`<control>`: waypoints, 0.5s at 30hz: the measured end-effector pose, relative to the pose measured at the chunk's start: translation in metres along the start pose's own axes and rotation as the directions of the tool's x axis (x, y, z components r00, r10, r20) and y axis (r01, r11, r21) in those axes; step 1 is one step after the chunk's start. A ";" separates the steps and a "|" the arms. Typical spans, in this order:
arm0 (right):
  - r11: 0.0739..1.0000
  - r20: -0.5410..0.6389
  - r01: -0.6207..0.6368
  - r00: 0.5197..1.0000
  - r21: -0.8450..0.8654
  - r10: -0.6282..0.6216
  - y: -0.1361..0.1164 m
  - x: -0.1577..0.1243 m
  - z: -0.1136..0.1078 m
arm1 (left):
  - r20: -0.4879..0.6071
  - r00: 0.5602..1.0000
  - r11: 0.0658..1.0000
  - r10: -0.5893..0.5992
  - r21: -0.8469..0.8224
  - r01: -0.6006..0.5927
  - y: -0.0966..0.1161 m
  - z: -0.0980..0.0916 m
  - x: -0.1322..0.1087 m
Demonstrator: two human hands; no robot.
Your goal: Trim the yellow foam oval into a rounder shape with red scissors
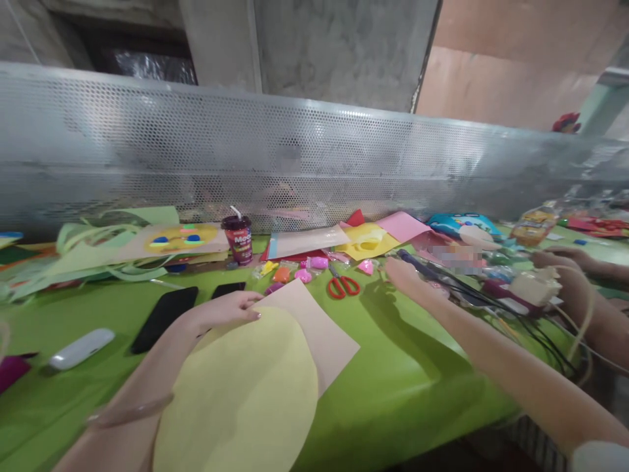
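Observation:
My left hand (230, 311) grips the upper left edge of a large pale yellow paper oval (246, 393), its thumb lying on the front. Behind the oval lies a light pink paper sheet (314, 321), angled on the green table cover. My right hand (403, 274) is stretched forward over the table, beside a dark rod-like thing (410, 259) with cables near it. Its fingers are blurred and partly hidden, so I cannot make out whether they hold anything. Red-handled scissors (343, 286) lie between my hands, near small bags of coloured clay (282, 274).
A purple drink cup (238, 239) with a straw stands at the back, beside green paper strips (98, 242). A black phone (166, 318) and a white case (82, 349) lie left. Another person's arm (572, 301) reaches in at right, near cables and a bottle (533, 225). Perforated metal panel (295, 151) behind.

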State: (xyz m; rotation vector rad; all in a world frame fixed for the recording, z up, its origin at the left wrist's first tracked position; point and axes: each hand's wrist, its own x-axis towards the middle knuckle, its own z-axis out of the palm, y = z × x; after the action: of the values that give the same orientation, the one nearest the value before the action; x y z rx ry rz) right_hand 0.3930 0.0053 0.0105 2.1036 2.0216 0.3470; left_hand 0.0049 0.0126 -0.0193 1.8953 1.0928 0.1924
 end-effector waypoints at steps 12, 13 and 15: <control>0.996 -0.065 -0.015 0.998 -0.088 0.009 0.000 0.009 -0.002 | 0.005 1.000 1.000 0.010 -0.027 -0.010 -0.002 0.001 0.002; 0.996 -0.064 -0.018 0.998 -0.085 0.013 -0.002 0.012 -0.003 | 0.005 1.000 1.000 0.009 -0.021 -0.008 -0.001 0.001 0.001; 0.997 -0.070 -0.016 0.997 -0.073 0.010 -0.003 0.018 -0.003 | 0.005 1.000 1.000 0.011 -0.009 -0.011 0.001 0.001 0.001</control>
State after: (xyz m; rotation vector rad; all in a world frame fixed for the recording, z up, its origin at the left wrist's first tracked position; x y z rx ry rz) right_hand 0.3899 0.0234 0.0129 2.0890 2.0013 0.4962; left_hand 0.0065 0.0122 -0.0193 1.8936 1.0766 0.1980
